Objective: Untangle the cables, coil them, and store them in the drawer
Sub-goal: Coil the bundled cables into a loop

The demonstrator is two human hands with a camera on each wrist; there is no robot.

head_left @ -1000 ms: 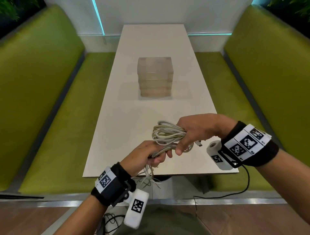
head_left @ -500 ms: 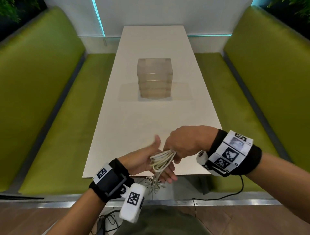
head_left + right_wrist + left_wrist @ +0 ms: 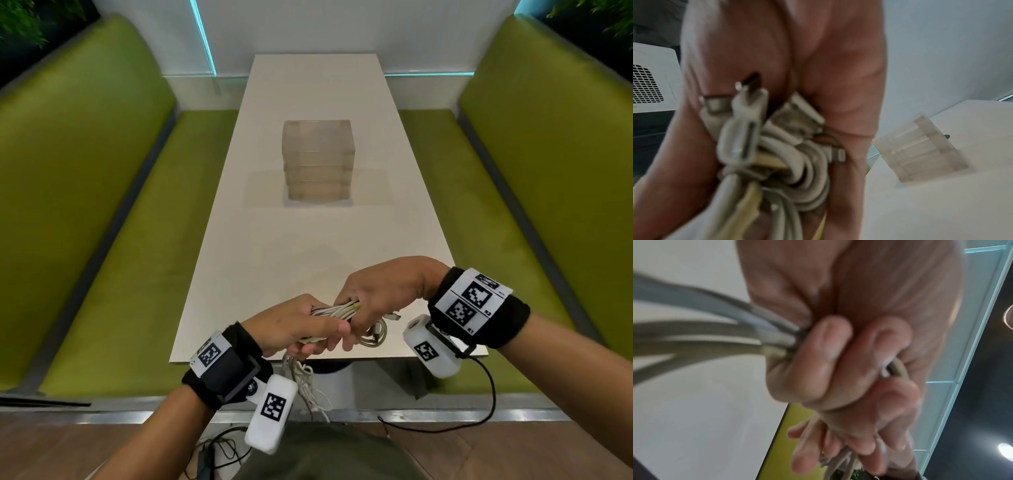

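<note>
A bundle of off-white cables (image 3: 337,310) hangs between both hands over the near edge of the white table (image 3: 308,240). My left hand (image 3: 301,329) grips one end of the bundle, fingers curled round the strands (image 3: 774,340). My right hand (image 3: 376,301) grips the other end, where looped cable and several plugs (image 3: 748,113) bunch in the palm. Loose cable tails (image 3: 308,387) dangle below the left hand, past the table edge. A clear plastic drawer unit (image 3: 317,159) stands mid-table, its drawers closed, well beyond both hands.
Green upholstered benches (image 3: 102,240) run along both sides of the narrow table. A white wall with a cyan light strip (image 3: 205,41) closes the far end. Black cords (image 3: 479,404) trail from the wrist cameras toward the floor.
The left hand, flat and open half a second ago, has closed round the cables. The right hand has shifted slightly right, stretching the bundle between the two hands.
</note>
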